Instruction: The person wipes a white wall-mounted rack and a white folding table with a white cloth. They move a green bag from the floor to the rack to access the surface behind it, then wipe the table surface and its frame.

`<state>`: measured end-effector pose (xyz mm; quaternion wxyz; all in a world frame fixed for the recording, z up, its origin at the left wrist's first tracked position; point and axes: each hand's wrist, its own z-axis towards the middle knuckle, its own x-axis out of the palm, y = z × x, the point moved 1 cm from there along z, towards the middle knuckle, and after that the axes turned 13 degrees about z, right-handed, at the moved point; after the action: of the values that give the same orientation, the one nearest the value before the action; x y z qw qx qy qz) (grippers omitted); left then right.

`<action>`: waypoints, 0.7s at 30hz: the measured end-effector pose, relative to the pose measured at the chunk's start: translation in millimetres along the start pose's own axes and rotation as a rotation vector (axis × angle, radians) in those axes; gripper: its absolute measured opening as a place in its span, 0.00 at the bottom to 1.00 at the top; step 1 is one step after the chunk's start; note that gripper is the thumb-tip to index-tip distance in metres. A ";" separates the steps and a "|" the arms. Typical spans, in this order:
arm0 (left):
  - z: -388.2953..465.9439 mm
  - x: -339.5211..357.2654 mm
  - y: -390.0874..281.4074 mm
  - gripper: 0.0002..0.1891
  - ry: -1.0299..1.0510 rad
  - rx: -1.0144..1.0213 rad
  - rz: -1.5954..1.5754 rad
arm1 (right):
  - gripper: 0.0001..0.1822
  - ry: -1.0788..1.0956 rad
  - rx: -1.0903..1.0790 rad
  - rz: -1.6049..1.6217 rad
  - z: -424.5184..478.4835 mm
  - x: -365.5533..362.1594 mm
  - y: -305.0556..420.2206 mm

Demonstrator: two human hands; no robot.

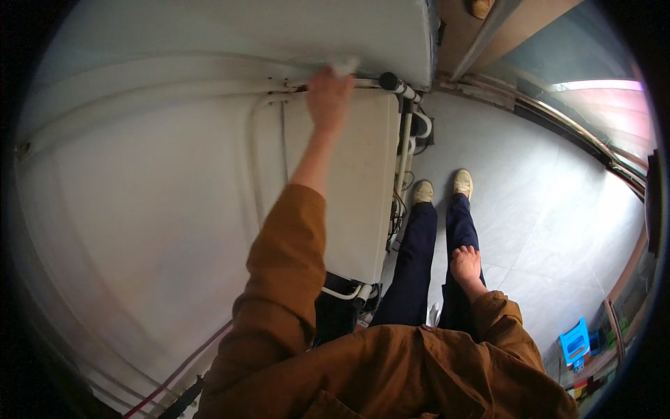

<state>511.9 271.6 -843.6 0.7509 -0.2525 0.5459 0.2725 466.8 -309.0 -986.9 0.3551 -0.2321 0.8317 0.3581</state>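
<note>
My left hand [328, 97] reaches up to the pale wall [230, 26] just above the far end of the white tabletop [345, 183]. It is blurred and closed on a small white cloth or tissue [345, 65], which lies against the wall's lower part. White pipes [157, 94] run along the wall to the left of this hand. My right hand [466, 264] hangs low in front of my right trouser leg, its fingers curled, with nothing seen in it.
A white tubular frame with a black end cap [389, 80] stands at the tabletop's far right corner. Dark cables [399, 209] hang beside the tabletop. A blue plastic stool [576, 343] is on the grey tiled floor [523, 209] at lower right. A glass door's sill [565, 125] lies at right.
</note>
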 end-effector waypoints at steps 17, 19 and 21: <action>19.0 -21.0 43.7 0.17 0.210 -0.125 0.068 | 0.07 0.162 0.118 0.156 13.6 -90.3 44.8; 17.2 -38.1 -2.7 0.17 0.159 -0.135 -0.116 | 0.07 0.132 0.143 0.174 12.4 -77.8 41.5; -2.4 -38.0 -43.0 0.17 0.000 -0.025 -0.252 | 0.07 -0.071 -0.008 0.011 -10.9 7.5 -12.5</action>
<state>530.0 233.8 -804.4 0.7760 -0.3287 0.5064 0.1827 465.4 -326.3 -992.6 0.3815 -0.2162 0.8185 0.3712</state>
